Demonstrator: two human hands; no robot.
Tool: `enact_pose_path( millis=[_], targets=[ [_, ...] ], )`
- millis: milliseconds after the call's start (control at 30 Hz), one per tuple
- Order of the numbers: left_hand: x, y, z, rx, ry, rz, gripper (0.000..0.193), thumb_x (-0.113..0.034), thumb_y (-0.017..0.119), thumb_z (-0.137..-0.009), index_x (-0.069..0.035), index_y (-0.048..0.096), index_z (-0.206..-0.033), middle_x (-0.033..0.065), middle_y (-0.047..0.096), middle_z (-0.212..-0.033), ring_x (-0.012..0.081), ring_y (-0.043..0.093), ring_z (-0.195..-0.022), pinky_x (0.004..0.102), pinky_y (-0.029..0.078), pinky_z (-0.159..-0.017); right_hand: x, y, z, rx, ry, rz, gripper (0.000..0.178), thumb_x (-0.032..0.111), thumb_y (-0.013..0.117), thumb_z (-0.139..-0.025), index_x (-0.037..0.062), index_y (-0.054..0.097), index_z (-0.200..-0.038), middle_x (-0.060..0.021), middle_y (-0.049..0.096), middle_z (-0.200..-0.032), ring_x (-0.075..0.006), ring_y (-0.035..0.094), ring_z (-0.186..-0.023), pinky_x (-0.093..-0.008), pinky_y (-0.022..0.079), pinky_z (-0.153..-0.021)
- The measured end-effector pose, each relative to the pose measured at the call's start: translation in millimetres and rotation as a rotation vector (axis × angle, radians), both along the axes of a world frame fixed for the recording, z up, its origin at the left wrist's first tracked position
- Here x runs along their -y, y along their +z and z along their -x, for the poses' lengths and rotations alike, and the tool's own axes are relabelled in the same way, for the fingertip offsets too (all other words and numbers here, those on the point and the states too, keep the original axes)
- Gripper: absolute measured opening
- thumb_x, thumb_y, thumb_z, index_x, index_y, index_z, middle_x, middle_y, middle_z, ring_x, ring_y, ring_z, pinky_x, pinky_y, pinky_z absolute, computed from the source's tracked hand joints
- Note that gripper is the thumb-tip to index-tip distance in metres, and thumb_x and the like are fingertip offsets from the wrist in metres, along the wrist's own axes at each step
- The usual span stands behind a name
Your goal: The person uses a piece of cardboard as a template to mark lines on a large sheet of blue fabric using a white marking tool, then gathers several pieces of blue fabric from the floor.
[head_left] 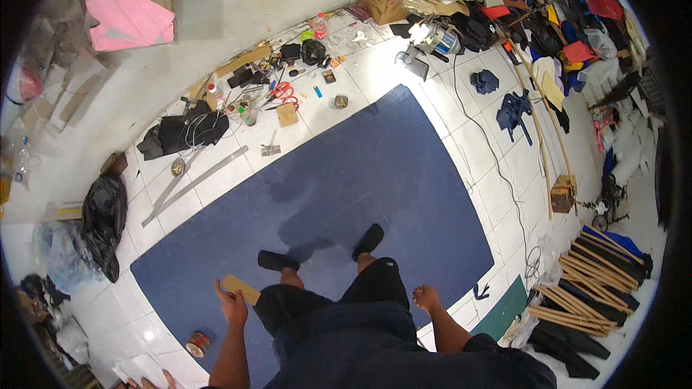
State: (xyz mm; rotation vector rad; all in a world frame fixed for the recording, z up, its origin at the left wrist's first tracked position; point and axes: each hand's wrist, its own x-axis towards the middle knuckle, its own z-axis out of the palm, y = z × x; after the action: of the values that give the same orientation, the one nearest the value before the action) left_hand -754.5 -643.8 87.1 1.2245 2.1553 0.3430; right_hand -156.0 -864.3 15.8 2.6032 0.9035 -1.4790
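My left hand (232, 305) is at the lower left, its fingers closed on a flat tan piece of cardboard (241, 289). The cardboard sticks out toward my left thigh. My right hand (426, 299) hangs beside my right leg with its fingers curled in, and nothing shows in it. Under me lies a large dark blue sheet (375, 173), spread over white floor tiles. My feet, in dark socks, stand on the sheet. A round tin (198, 344) rests near the sheet's lower left corner, below my left hand.
Beyond the sheet are metal rulers (198, 184), red-handled scissors (282, 92) and a lit lamp (436, 37) with a trailing cable (497, 158). Wooden sticks (577, 295) lie at right beside a green sheet (502, 310). Another person's fingers (155, 380) show at bottom left.
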Motion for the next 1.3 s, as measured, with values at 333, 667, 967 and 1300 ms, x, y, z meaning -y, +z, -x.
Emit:
enact_pose_path(
  millis=[333,667,967,1300],
  targets=[
    [-64.5,45.1,-246.0,0.072,-0.194,-0.147,0.080,-0.009,0.065,-0.091,-0.007,0.020,-0.157,0.0068,0.058,-0.072,0.0214,0.059,-0.065,0.0375,0.049,-0.066,-77.5,61.8,-242.3,0.257,-0.155,-0.274,0.032,0.030,0.065,-0.090,0.0018,0.070,-0.105,-0.0197,0.072,-0.102,-0.0367,0.070,-0.095,-0.0456,0.054,-0.084],
    [-163.4,31.2,-404.3,0.209,-0.292,-0.083,0.077,-0.011,0.068,-0.090,-0.001,0.026,-0.154,0.0053,0.057,-0.071,0.0175,0.058,-0.065,0.0344,0.049,-0.065,-246.5,148.9,-306.7,0.085,-0.147,-0.432,0.041,0.032,0.072,-0.089,0.0012,0.067,-0.116,-0.0179,0.072,-0.101,-0.0260,0.069,-0.095,-0.0368,0.054,-0.083],
    [-302.4,45.2,-651.6,0.497,-0.388,0.107,0.077,-0.011,0.070,-0.090,0.006,0.027,-0.151,0.0082,0.064,-0.080,0.0155,0.062,-0.070,0.0318,0.053,-0.070,17.2,63.2,-399.2,0.213,-0.619,-0.093,0.021,0.019,0.068,-0.090,-0.0016,0.066,-0.094,-0.0105,0.069,-0.077,-0.0226,0.066,-0.065,-0.0361,0.052,-0.056],
    [-330.2,61.6,-894.2,0.788,-0.302,0.298,0.015,-0.015,0.068,-0.094,-0.001,0.063,-0.096,0.0026,0.062,-0.079,0.0097,0.057,-0.068,0.0261,0.046,-0.062,-13.0,2.9,-527.3,-0.178,-0.668,0.028,0.039,0.042,0.063,-0.091,0.0039,0.070,-0.099,-0.0171,0.070,-0.091,-0.0306,0.068,-0.087,-0.0445,0.054,-0.080]
  ],
)
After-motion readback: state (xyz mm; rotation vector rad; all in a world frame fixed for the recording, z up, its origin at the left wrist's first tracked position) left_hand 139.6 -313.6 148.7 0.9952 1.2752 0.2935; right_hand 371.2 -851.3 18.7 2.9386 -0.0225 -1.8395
